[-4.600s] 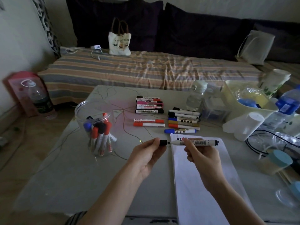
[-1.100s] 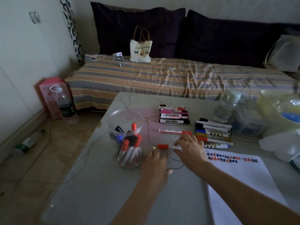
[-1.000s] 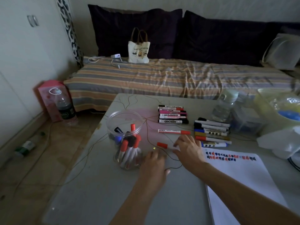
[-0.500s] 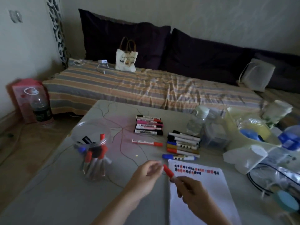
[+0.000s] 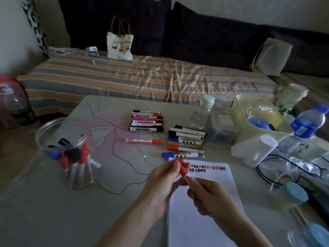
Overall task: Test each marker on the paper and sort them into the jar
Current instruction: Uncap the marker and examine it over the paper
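My right hand grips the white barrel of a red-capped marker above the top of the white paper. My left hand pinches that marker's red cap with thumb and fingers. The paper carries rows of small red, black and blue test marks near its top edge. A clear plastic jar stands at the left with several markers in it, caps up. Two groups of loose markers and one single red marker lie on the table beyond the paper.
At the right stand a water bottle, a yellow tub, white cups, cables and blue-lidded containers. A small clear bottle stands behind the markers. A striped bed with a tote bag lies beyond the table.
My right hand picked a red marker off the table and brought it over the paper. My left hand left the jar's side and took hold of the cap.
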### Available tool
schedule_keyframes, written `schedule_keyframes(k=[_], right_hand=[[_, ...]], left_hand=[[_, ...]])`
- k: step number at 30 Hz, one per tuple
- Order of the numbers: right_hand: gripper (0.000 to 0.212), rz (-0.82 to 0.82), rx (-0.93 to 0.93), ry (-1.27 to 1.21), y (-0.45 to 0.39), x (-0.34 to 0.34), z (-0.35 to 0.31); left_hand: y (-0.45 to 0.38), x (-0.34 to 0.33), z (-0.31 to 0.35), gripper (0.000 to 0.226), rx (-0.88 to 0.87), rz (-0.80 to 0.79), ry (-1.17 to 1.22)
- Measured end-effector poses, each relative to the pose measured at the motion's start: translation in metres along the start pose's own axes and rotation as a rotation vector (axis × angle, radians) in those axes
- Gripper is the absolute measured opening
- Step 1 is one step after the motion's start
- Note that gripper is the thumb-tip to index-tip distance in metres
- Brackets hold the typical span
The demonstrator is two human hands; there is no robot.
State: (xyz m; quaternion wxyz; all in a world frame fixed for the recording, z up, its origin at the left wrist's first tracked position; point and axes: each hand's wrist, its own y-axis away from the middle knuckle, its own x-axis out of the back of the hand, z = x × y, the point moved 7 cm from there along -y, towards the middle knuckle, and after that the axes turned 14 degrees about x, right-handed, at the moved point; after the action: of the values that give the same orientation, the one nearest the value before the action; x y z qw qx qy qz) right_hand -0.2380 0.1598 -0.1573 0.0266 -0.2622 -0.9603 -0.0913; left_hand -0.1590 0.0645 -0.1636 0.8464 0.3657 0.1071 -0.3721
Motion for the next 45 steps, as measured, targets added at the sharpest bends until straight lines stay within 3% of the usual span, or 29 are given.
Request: schedule_keyframes(k=[3, 5, 7, 9, 11, 13, 16, 19, 22, 26, 28, 31, 36, 43, 45], right_hand=[[0.031, 0.049, 0.079, 0.152, -0.001, 0.004, -0.007], [0.031, 0.062, 0.221, 0.383, 0.004, 0.008, -0.014], [0.028, 0.065, 0.367, 0.641, 0.014, 0.015, -0.016], [0.023, 0.071, 0.336, 0.643, 0.020, 0.025, -0.012], [0.012, 0.106, 0.273, 0.674, 0.011, 0.035, -0.004], [0.020, 0.138, 0.262, 0.705, -0.003, 0.037, 0.001], [0.031, 0.120, 0.267, 0.690, -0.010, 0.032, 0.009], [0.023, 0.112, 0.326, 0.707, -0.011, 0.035, 0.008], [0.032, 0.098, 0.305, 0.607, -0.013, 0.040, 0.012], [0.042, 0.218, 0.066, -0.330, -0.015, 0.054, 0.024], [0.031, 0.239, 0.018, -0.517, -0.015, 0.060, 0.024], [0.025, 0.285, 0.016, -0.425, -0.014, 0.071, 0.031], [0.025, 0.533, 0.189, 0.119, -0.009, 0.108, 0.033], [0.005, 0.450, 0.246, 0.393, -0.046, 0.120, 0.033], [0.007, 0.453, 0.255, 0.451, -0.056, 0.117, 0.038]], left_hand=[[0.001, 0.000, -0.003, 0.020, 0.003, 0.069, 0.031], [-0.004, 0.014, 0.005, 0.019, -0.009, 0.175, 0.065], [-0.011, 0.050, 0.030, 0.022, -0.110, 0.297, 0.265], [-0.010, 0.079, 0.061, 0.014, -0.291, 0.346, 0.298], [-0.010, 0.070, 0.063, 0.009, -0.317, 0.319, -0.104], [-0.019, 0.048, 0.043, 0.008, -0.295, 0.311, -0.609], [-0.030, 0.030, 0.026, 0.012, -0.443, 0.361, -1.216], [-0.035, 0.029, 0.021, 0.019, -0.557, 0.437, -1.521], [-0.038, 0.029, 0.016, 0.026, -0.551, 0.409, -1.533], [-0.042, 0.023, 0.014, 0.044, -0.588, 0.403, -1.544], [-0.042, 0.016, 0.008, 0.051, -0.597, 0.337, -1.585], [-0.045, 0.012, -0.002, 0.056, -0.553, 0.265, -1.698], [-0.045, 0.012, -0.007, 0.057, -0.554, 0.251, -1.749], [-0.050, 0.011, -0.005, 0.055, -0.560, 0.251, -1.717], [-0.050, 0.012, -0.005, 0.055, -0.562, 0.249, -1.705]])
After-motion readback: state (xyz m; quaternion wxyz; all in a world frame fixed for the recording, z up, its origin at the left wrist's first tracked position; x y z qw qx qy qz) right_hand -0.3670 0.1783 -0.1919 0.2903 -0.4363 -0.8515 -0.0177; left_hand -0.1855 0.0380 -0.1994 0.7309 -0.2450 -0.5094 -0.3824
